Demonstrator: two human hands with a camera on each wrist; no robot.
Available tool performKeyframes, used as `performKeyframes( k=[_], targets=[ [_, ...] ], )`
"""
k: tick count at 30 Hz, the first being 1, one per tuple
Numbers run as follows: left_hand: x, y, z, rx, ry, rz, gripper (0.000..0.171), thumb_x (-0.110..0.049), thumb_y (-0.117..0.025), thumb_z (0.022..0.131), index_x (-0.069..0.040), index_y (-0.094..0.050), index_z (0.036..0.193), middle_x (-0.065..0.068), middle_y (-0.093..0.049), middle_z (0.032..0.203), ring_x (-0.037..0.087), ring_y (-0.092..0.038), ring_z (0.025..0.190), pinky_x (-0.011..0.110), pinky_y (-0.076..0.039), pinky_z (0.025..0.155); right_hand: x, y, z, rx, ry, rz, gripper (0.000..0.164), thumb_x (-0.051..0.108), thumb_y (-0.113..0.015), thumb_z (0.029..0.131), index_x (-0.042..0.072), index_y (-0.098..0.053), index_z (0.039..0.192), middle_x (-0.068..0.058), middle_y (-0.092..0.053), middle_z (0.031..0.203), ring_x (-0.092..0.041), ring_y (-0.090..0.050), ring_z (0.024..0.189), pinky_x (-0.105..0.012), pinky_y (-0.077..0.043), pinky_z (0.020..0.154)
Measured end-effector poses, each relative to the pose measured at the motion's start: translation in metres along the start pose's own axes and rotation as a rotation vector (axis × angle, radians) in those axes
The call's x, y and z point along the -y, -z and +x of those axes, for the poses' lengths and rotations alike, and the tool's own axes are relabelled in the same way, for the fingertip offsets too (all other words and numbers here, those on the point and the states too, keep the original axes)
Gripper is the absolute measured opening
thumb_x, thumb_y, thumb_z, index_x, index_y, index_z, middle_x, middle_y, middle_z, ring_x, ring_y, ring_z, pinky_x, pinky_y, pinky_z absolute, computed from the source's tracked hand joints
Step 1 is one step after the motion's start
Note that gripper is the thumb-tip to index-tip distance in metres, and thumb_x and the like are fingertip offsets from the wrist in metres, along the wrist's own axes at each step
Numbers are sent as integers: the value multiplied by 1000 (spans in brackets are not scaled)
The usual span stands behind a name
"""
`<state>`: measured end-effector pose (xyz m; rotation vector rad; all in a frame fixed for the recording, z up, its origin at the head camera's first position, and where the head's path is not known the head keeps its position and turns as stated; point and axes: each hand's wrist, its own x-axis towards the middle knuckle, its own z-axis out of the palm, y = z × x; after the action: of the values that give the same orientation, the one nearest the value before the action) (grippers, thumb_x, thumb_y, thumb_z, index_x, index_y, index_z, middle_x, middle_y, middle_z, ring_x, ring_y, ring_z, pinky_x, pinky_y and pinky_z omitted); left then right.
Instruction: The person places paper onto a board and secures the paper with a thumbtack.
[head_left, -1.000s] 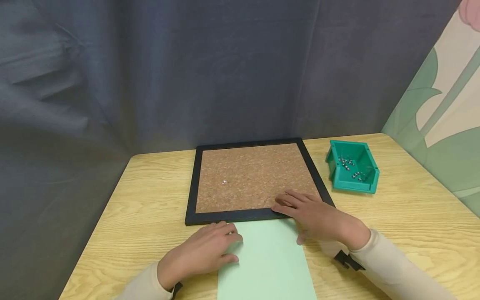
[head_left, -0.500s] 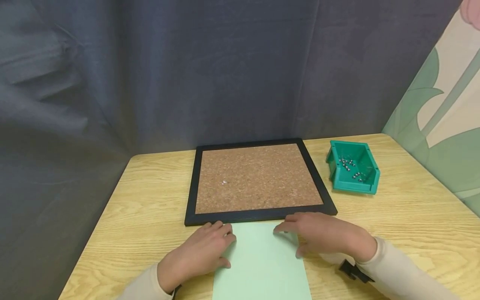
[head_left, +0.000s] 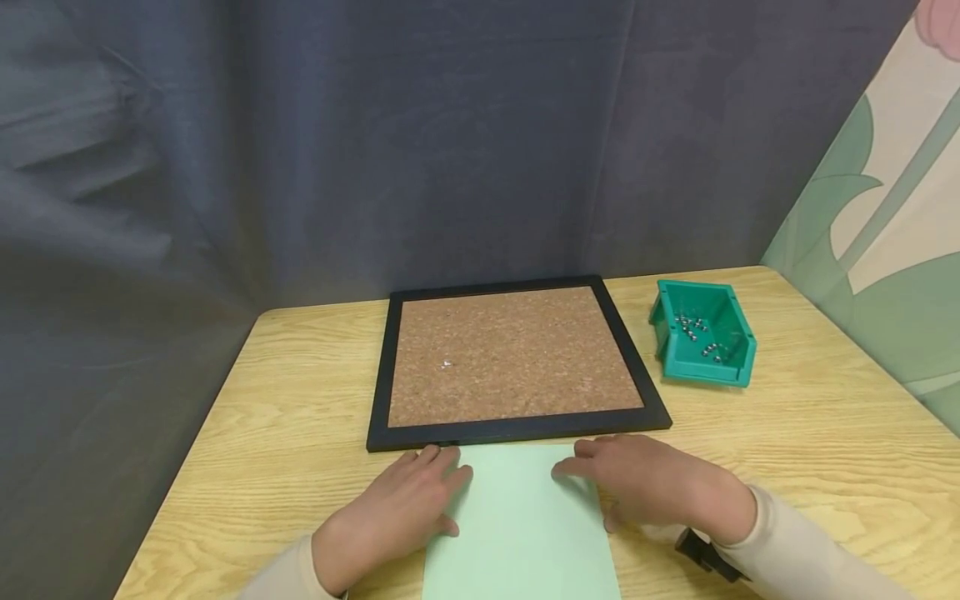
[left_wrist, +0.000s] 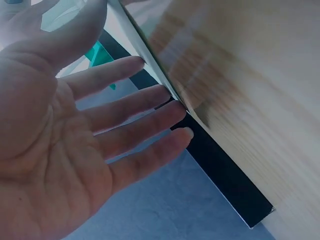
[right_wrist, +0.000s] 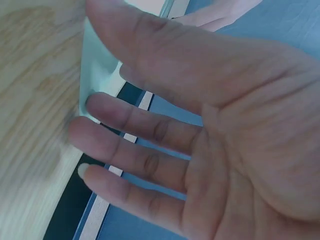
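Note:
A pale green sheet of paper lies on the table, its far edge right at the front of a black-framed cork board. My left hand rests along the sheet's left side, fingers relaxed, with fingertips at its far left corner. The left wrist view shows that hand with spread fingers reaching the sheet's edge by the black frame. On the other side, my right hand touches the sheet's far right corner; in the right wrist view its fingers are loosely extended near the paper.
A green plastic bin holding several small shiny pieces stands right of the board. A tiny white speck shows on the cork. Behind the wooden table hangs a dark curtain; a patterned wall borders the right.
My right hand has drawn back from the board's front frame to the sheet's far right corner. The sheet and my left hand have shifted slightly left.

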<state>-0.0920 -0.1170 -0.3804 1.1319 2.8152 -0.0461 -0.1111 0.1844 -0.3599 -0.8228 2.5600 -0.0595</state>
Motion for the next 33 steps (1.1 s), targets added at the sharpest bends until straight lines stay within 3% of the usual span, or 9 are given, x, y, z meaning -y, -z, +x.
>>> performKeyframes(
  k=[7,12,17,23,29,33],
  targets=[
    [2,-1,3,-50,-45,70,68,-52,-77,72,-19,-60,130,-1,-65,106,16,-59,91,32,-49,75,1,2,-2,-13,32,-5,68,30,-89,72,35,-60,133,2,-62,133,-24,-58,125,-46,-48,104],
    [1,-1,5,-57,-20,86,76,-54,-77,69,-17,-61,133,-1,-67,106,16,-61,91,32,-47,77,1,3,-2,-17,55,-34,65,32,-87,74,34,-60,133,4,-62,128,-21,-60,119,-44,-48,103],
    [0,-1,6,-17,52,30,78,-54,-79,69,-8,-63,130,4,-63,118,20,-58,98,35,-50,83,1,3,-2,-24,70,-43,64,30,-87,74,31,-61,132,4,-62,126,-20,-61,116,-43,-49,101],
    [-1,0,4,10,106,-101,82,-46,-83,69,2,-60,132,11,-59,120,18,-50,92,27,-52,78,2,3,0,3,40,-36,63,30,-88,73,31,-61,131,5,-62,127,-19,-60,117,-42,-49,103],
    [-1,0,4,-3,83,-65,88,-46,-83,65,-6,-56,139,6,-63,105,13,-47,83,28,-49,74,1,3,-1,-5,57,-57,63,31,-86,75,31,-60,133,5,-62,126,-19,-60,116,-43,-48,103],
    [-1,1,4,-1,82,-36,92,-48,-80,66,-13,-51,145,6,-65,106,14,-50,83,33,-51,75,1,2,-2,-18,61,-48,66,33,-85,76,33,-58,136,7,-62,123,-17,-60,115,-44,-49,102]
  ],
)
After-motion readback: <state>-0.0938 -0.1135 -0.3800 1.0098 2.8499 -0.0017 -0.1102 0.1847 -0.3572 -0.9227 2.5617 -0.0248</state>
